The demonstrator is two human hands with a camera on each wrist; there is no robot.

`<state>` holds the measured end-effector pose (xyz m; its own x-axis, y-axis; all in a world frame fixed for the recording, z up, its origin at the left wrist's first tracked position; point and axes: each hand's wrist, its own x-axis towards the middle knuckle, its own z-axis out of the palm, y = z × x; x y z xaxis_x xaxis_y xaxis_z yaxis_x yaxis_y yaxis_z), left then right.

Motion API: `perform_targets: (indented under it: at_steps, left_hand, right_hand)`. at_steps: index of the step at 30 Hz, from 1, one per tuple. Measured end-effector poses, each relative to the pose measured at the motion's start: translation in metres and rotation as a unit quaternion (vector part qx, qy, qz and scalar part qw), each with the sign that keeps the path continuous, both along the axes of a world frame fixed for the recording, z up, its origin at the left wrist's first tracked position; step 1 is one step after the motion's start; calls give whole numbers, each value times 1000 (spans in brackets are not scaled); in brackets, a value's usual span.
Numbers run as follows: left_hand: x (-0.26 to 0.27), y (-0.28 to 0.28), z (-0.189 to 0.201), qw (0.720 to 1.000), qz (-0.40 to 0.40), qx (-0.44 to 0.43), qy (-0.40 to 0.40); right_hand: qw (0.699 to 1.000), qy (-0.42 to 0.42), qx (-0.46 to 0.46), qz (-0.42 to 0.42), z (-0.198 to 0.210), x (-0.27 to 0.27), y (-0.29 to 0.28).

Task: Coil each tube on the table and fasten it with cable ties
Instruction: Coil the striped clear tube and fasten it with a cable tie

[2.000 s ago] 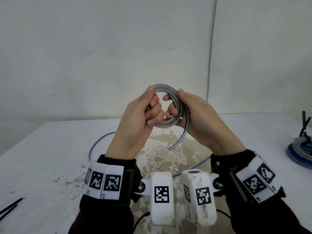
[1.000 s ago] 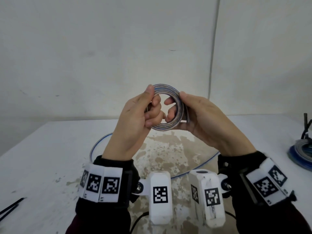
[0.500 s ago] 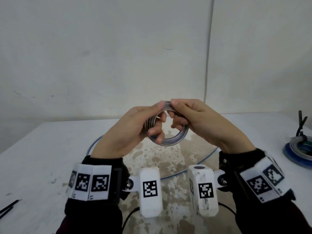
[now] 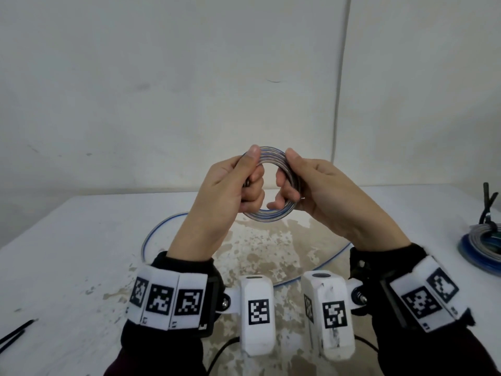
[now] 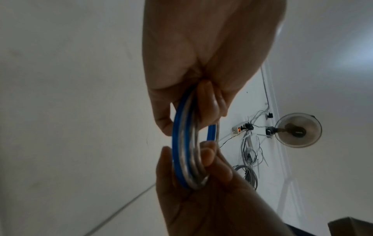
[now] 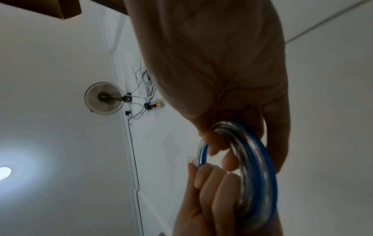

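Note:
A clear tube with a blue stripe is wound into a small coil (image 4: 267,214) that I hold upright in the air above the table (image 4: 67,253). My left hand (image 4: 252,175) grips its left side, thumb on top and fingers curled through the ring. My right hand (image 4: 283,180) pinches the right side the same way. In the left wrist view the coil (image 5: 181,151) runs between my left hand (image 5: 210,102) and right hand (image 5: 201,199). The right wrist view shows the coil (image 6: 252,159) edge-on under my right hand (image 6: 212,63).
A second blue-striped tube (image 4: 146,240) lies in a loose loop on the table under my hands. At the right edge sits a bound coil (image 4: 479,248) with a black tie (image 4: 488,202) sticking up. Loose black cable ties (image 4: 13,335) lie at the front left.
The free end that hung below the coil two seconds ago no longer hangs loose. The coil tipped towards flat half a second ago and now stands upright again, slightly higher.

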<state>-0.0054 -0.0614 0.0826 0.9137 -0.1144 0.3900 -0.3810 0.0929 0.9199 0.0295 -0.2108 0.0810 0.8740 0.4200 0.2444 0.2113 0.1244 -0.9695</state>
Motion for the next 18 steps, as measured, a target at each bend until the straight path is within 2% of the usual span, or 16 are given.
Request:
perform_targets:
  at_steps: [7,11,14,18]
  left_hand:
    - [1,3,-1,999,7,-10,37]
    - [2,7,0,998,17,-18,62]
    - [0,8,-4,993,114,29,-8]
    - [-15,11,-8,945,253,147,-145]
  right_hand:
    - [999,17,21,-28,-2,-2,12]
    - [998,-38,-3,-57,-4,-4,17]
    - [995,-61,-19,-71,-2,-6,18]
    - [998,-53,-5,-40,0,-12,21]
